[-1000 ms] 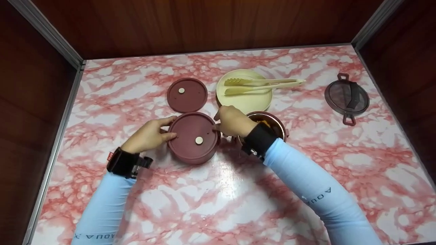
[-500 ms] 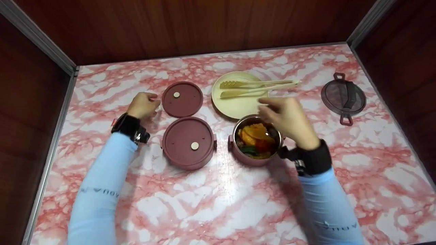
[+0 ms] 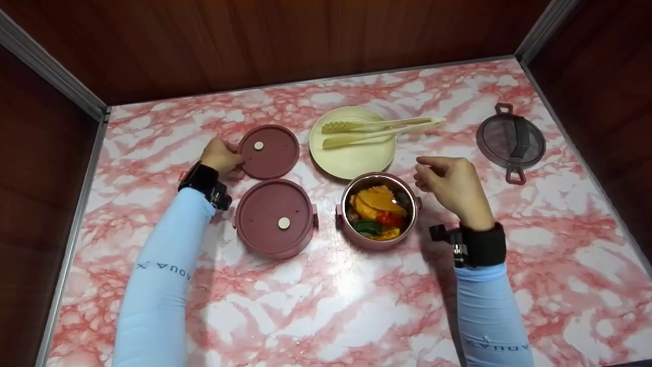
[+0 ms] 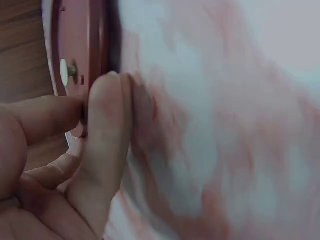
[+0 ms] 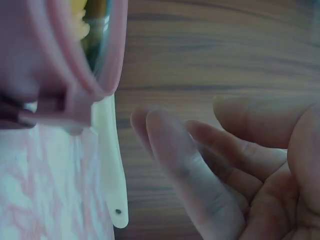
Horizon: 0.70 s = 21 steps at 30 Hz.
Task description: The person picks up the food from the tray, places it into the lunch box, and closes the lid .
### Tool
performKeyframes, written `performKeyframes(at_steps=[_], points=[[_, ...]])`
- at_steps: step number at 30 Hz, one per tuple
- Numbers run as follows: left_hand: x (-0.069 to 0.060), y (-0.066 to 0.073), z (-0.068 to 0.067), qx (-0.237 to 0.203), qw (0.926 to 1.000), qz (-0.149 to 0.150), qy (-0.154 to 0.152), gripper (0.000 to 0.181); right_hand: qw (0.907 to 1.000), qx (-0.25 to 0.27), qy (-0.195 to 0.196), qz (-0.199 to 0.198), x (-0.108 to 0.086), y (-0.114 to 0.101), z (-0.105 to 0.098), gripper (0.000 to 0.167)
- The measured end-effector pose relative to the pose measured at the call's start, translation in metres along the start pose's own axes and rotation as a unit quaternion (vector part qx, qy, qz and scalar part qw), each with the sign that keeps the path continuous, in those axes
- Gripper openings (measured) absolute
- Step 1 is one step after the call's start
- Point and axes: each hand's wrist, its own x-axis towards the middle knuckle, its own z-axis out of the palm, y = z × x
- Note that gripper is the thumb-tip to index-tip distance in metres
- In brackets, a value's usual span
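Observation:
My left hand (image 3: 220,157) is at the left edge of a flat maroon round lid (image 3: 275,157) with a small cream knob. In the left wrist view the thumb and a finger pinch that lid's rim (image 4: 92,45). Just in front stands a maroon pot covered by a similar lid (image 3: 270,211). My right hand (image 3: 453,186) hovers with loosely bent fingers and holds nothing. It is right of an uncovered maroon pot (image 3: 377,244) that contains colourful food (image 3: 379,206), orange, red, green and yellow pieces. The right wrist view shows this pot's side (image 5: 60,50) apart from the fingers.
A pale yellow plate (image 3: 351,163) lies behind the pots, with cream tongs (image 3: 377,133) across it, their handle end past its right rim. At the far right is a dark see-through lid (image 3: 509,140) with two loop handles. Wooden walls enclose the marbled table (image 3: 326,316).
Both hands have left the covered pot. The left hand moved back to the other lid and took its edge. The right hand moved right, past the uncovered pot, whose food now shows.

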Motion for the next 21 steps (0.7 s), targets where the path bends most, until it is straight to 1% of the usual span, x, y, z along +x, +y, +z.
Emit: performKeyframes(at_steps=[2, 3, 5, 8, 11, 13, 15, 17, 18, 19, 21], points=[[-0.005, -0.002, -0.002, -0.056, 0.9983, -0.014, -0.001, 0.042, 0.9999, -0.013, 0.004, -0.002, 0.002, 0.002, 0.0, 0.033], [-0.007, -0.003, -0.003, -0.087, 0.996, -0.022, 0.002, 0.043, 0.9999, -0.015, 0.005, -0.003, 0.003, 0.002, 0.0, 0.033], [-0.012, -0.005, -0.005, -0.124, 0.992, -0.017, 0.018, 0.043, 1.0, -0.008, 0.001, -0.001, 0.004, 0.003, 0.0, 0.033], [-0.019, -0.005, -0.011, -0.155, 0.9868, 0.011, 0.046, 0.045, 0.9999, 0.008, -0.006, 0.0, 0.004, 0.003, 0.0, 0.033], [-0.03, 0.001, -0.015, -0.142, 0.9853, 0.057, 0.077, 0.045, 0.9997, 0.023, -0.004, -0.002, 0.003, 0.002, -0.001, 0.033], [-0.04, 0.009, -0.015, -0.153, 0.9808, 0.085, 0.086, 0.045, 0.9996, 0.029, 0.004, -0.004, 0.001, 0.0, -0.003, 0.033], [-0.052, 0.02, -0.01, -0.184, 0.9724, 0.113, 0.089, 0.045, 0.9994, 0.031, 0.013, -0.008, -0.001, -0.001, -0.005, 0.032], [-0.066, 0.032, -0.003, -0.239, 0.959, 0.131, 0.078, 0.046, 0.9992, 0.033, 0.019, -0.012, -0.003, -0.003, -0.006, 0.032], [-0.073, 0.038, 0.002, -0.259, 0.9531, 0.139, 0.072, 0.045, 0.9991, 0.033, 0.02, -0.014, -0.004, -0.004, -0.006, 0.032], [-0.081, 0.043, 0.007, -0.271, 0.949, 0.148, 0.065, 0.045, 0.9991, 0.033, 0.02, -0.016, -0.004, -0.005, -0.007, 0.032], [-0.096, 0.053, 0.018, -0.273, 0.9463, 0.163, 0.057, 0.043, 0.999, 0.035, 0.02, -0.021, -0.006, -0.009, -0.007, 0.032]])
